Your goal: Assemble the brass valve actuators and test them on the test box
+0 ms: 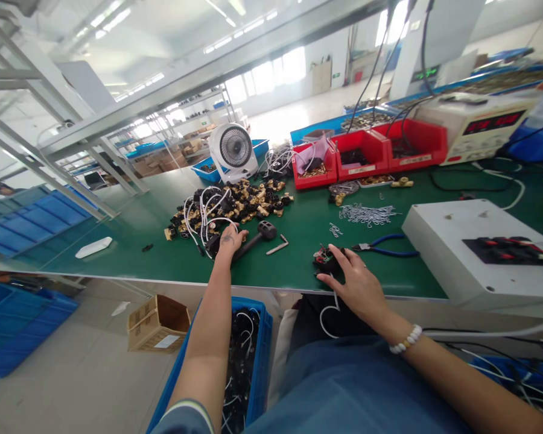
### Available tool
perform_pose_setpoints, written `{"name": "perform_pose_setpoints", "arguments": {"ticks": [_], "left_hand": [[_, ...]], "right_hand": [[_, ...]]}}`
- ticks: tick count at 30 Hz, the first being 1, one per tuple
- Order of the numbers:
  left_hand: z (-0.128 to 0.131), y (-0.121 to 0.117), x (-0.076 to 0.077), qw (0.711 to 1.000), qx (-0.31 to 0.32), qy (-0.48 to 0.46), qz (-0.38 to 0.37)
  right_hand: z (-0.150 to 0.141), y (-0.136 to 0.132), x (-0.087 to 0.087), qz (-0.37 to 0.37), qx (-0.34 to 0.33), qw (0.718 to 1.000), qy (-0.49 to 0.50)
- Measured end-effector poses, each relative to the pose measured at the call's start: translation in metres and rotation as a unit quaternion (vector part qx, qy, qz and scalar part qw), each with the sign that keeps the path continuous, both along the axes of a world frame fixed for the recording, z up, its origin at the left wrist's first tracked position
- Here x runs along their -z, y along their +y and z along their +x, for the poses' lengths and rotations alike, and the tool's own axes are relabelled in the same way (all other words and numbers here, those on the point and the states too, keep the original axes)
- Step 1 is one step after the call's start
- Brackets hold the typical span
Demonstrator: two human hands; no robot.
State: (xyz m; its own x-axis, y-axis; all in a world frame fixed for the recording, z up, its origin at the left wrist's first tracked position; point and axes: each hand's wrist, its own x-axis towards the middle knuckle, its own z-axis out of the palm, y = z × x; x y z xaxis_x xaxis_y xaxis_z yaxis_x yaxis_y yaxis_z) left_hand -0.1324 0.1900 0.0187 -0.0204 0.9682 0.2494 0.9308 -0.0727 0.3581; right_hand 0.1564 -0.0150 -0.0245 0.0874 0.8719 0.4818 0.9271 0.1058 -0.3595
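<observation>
My left hand (230, 240) reaches out to the near edge of a pile of black and brass parts with white wires (228, 208) on the green table (136, 241); its fingers curl around a black part with a white wire. My right hand (357, 283) lies near the table's front edge with its fingers closed over a small black part with red bits (324, 259), from which a white wire hangs down. A black-handled tool (257, 236) and a small metal key (278, 246) lie between the hands.
Blue-handled pliers (384, 247) and loose metal clips (366, 213) lie right of my right hand. A white box with sockets (484, 250), red bins (371, 154), a meter unit (479, 126) and a small fan (233, 150) stand behind. A blue crate (265, 337) of wired parts sits below the table edge.
</observation>
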Motion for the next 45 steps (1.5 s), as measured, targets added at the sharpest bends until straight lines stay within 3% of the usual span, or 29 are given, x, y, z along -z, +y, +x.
{"name": "perform_pose_setpoints", "arguments": {"ticks": [8, 11, 15, 19, 22, 24, 27, 29, 31, 33, 35, 39, 45], "left_hand": [[-0.02, -0.035, -0.017, 0.989, -0.083, -0.032, 0.117], [-0.012, -0.043, -0.02, 0.992, -0.038, -0.03, 0.114], [0.004, -0.041, -0.013, 0.998, 0.03, -0.025, 0.042], [0.011, -0.038, -0.01, 0.998, 0.023, -0.052, 0.018], [0.014, -0.049, -0.019, 0.993, 0.009, -0.103, 0.065], [0.019, -0.07, -0.03, 0.983, 0.004, -0.15, 0.11], [0.036, -0.123, -0.046, 0.965, 0.063, -0.224, 0.124], [0.054, -0.165, -0.055, 0.943, 0.163, -0.276, 0.091], [0.072, -0.203, -0.062, 0.87, 0.331, -0.364, 0.021], [0.087, -0.23, -0.066, 0.83, 0.404, -0.385, 0.007], [0.097, -0.244, -0.066, 0.812, 0.421, -0.403, 0.012], [0.108, -0.256, -0.065, 0.786, 0.424, -0.45, 0.01], [0.112, -0.269, -0.071, 0.768, 0.436, -0.469, -0.005]], "right_hand": [[0.006, -0.01, 0.01, 0.072, -0.03, 0.997, 0.027], [0.003, -0.02, 0.008, 0.098, -0.046, 0.993, 0.037], [-0.003, -0.035, -0.001, 0.111, -0.068, 0.99, 0.051], [-0.005, -0.047, -0.012, 0.111, -0.075, 0.987, 0.087], [-0.007, -0.057, -0.022, 0.079, -0.087, 0.977, 0.179], [-0.01, -0.064, -0.031, 0.019, -0.106, 0.949, 0.296], [-0.015, -0.073, -0.047, -0.094, -0.162, 0.851, 0.49], [-0.017, -0.078, -0.058, -0.139, -0.207, 0.779, 0.575], [-0.018, -0.084, -0.068, -0.154, -0.249, 0.727, 0.621], [-0.017, -0.09, -0.075, -0.155, -0.28, 0.694, 0.645], [-0.015, -0.098, -0.08, -0.149, -0.284, 0.686, 0.653], [-0.012, -0.112, -0.087, -0.113, -0.261, 0.705, 0.649], [-0.012, -0.123, -0.097, -0.061, -0.283, 0.722, 0.628]]}}
